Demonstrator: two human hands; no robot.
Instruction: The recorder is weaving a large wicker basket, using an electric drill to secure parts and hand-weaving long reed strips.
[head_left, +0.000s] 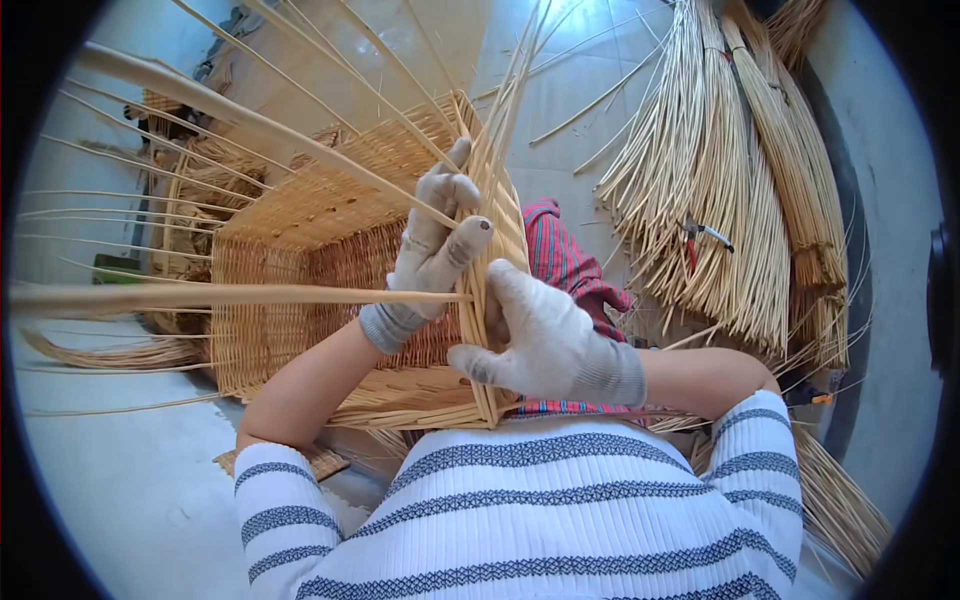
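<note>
A large rectangular wicker basket [330,215] lies tilted across my lap, its hollow facing left. Long pale rods stand out from its rim [480,330]. My left hand [440,235], in a white glove with dark-stained fingertips, is on the hollow side of the rim. One thick rod [300,145] passes between its thumb and bent fingers, which close on it. Just below, my gloved right hand [545,335] grips the rim from the right, thumb low and fingers higher; some fingertips are hidden behind the weave. Another rod [240,295] reaches left from the rim between my hands.
Thick bundles of pale rods [700,170] lie on the floor at the right, with red-handled pruning shears [692,243] on top. Red plaid cloth [565,255] covers my legs. More wicker pieces [215,175] stand at the left. Loose rods [590,110] lie on the tiled floor ahead.
</note>
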